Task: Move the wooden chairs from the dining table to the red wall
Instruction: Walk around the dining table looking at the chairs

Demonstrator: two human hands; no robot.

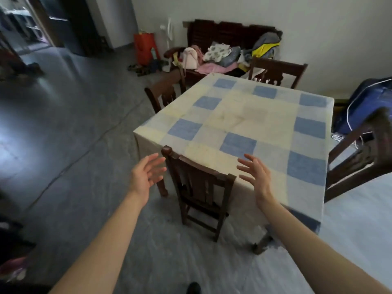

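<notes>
A dark wooden chair (201,187) stands tucked at the near side of the dining table (250,124), which is covered with a blue and cream checked cloth. My left hand (146,177) hovers with spread fingers just left of the chair's backrest, not touching it. My right hand (255,172) hovers with spread fingers to the right of the backrest, over the table's near edge. Another chair (163,92) stands at the table's left side, another chair (277,71) at the far side, and a further chair (360,158) at the right. No red wall shows.
A dark wooden bench (222,32) piled with clothes and bags stands against the white far wall. An orange bag (145,47) and shoes sit on the floor beside it. A blue bag (371,102) lies at right. Grey floor spreads to the left.
</notes>
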